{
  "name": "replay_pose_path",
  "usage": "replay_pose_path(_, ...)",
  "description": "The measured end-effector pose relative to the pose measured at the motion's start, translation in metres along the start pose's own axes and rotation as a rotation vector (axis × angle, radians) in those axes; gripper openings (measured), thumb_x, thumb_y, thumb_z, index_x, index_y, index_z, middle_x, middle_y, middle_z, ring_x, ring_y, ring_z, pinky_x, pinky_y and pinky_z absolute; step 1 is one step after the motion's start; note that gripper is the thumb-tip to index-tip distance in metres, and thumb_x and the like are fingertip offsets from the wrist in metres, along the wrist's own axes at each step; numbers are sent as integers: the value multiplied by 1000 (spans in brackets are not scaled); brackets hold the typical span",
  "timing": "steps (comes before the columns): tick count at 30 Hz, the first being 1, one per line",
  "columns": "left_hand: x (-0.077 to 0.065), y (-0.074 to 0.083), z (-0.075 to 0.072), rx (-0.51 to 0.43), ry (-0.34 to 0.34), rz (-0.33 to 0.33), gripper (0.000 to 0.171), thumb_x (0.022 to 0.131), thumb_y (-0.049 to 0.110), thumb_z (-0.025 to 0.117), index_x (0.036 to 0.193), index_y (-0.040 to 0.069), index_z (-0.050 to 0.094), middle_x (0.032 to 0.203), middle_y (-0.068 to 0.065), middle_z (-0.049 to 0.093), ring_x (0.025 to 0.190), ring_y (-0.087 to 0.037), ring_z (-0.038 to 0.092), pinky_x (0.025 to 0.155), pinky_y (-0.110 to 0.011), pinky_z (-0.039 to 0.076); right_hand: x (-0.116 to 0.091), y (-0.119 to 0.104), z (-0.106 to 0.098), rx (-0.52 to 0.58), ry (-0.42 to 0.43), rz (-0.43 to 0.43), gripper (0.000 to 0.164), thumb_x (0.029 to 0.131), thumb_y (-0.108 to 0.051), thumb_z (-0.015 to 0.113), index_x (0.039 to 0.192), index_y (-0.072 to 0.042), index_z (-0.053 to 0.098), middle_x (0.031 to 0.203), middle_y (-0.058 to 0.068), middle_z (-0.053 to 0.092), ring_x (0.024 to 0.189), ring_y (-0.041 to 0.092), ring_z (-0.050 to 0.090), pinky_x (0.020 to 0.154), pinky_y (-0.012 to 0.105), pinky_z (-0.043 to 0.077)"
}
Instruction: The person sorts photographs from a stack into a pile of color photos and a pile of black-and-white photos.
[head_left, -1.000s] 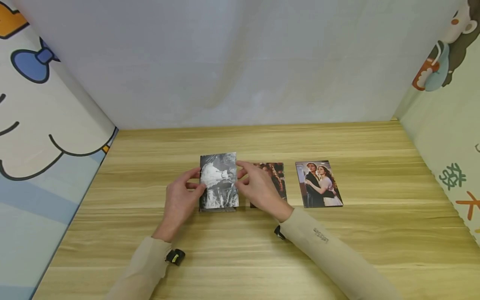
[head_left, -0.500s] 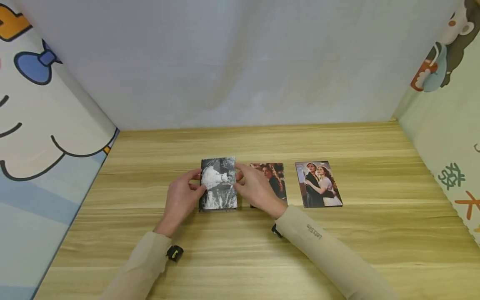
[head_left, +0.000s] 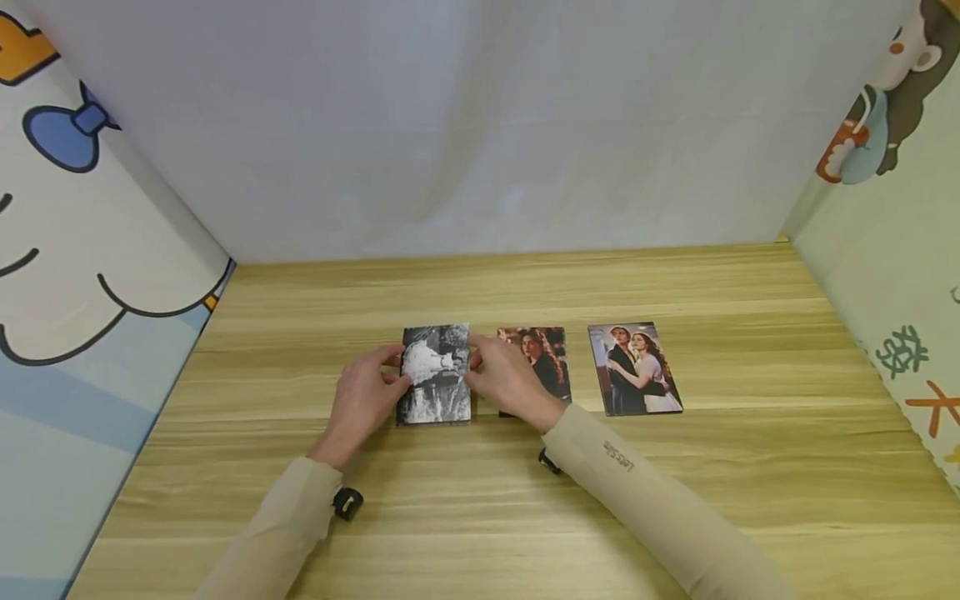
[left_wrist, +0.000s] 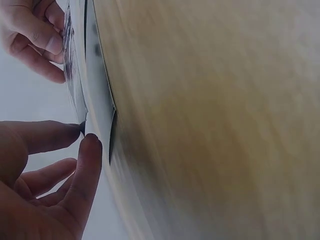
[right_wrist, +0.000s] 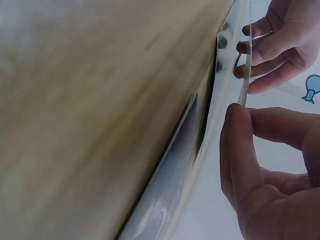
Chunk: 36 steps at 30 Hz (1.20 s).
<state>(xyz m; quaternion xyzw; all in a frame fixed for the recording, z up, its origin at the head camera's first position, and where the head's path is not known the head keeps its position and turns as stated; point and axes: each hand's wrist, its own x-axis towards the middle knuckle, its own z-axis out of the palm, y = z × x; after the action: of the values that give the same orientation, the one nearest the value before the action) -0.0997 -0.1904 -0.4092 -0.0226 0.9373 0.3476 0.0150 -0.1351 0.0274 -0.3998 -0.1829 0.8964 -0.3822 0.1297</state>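
The black-and-white card (head_left: 437, 375) has just sunk closer to the wooden table (head_left: 450, 517) as I pinch its opposite edges with my left hand (head_left: 366, 392) and right hand (head_left: 512, 379), left of the middle colour card (head_left: 555, 371) and right colour card (head_left: 637, 371), now nearly covering, from above, the card beneath (left_wrist: 101, 100).

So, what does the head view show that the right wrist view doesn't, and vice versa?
Only the head view: the picture on the held black-and-white card, the two people pictured on the rightmost card, and the lettering on the right sleeve.

Only the right wrist view: the held card edge-on, and a gap between it and the card below.

Both: the left hand, right hand, wooden table and printed blue bow.
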Motion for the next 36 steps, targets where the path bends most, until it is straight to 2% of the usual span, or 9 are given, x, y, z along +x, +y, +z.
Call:
replay_pose_path(10,4,-2,2,58,-27,6,51,91,5,73,139,-3,60,120,-21,72,96,-32,74,90,-52,56,4,1,1,-46,-41,4,60,91,-4,74,146,8,52,96,8,70,59,12,54,60,26,48)
replay_pose_path(17,6,-1,3,96,-53,-2,51,91,4,74,139,-5,59,120,-22,71,97,-31,72,90,-50,57,6,2,1,-69,-71,1,57,92,-4,73,144,8,53,91,6,67,63,14,53,65,30,47)
replay_pose_path(22,7,1,2,134,-64,25,51,90,3,74,138,-6,60,117,-22,71,94,-30,71,88,-50,56,8,2,1,-83,-83,12,58,92,-5,73,144,8,53,89,5,64,67,15,54,68,31,47)
replay_pose_path(30,9,3,1,153,-80,36,51,90,3,73,138,-8,59,117,-23,71,93,-30,69,93,-53,53,11,3,3,-124,-85,4,53,91,-5,74,141,7,58,89,5,65,70,17,53,66,31,45)
replay_pose_path(36,9,1,1,157,-94,36,53,89,4,74,139,-8,58,117,-22,70,93,-29,67,92,-51,53,11,2,2,-145,-97,17,57,91,-5,73,144,7,55,90,5,65,69,16,53,65,29,45)
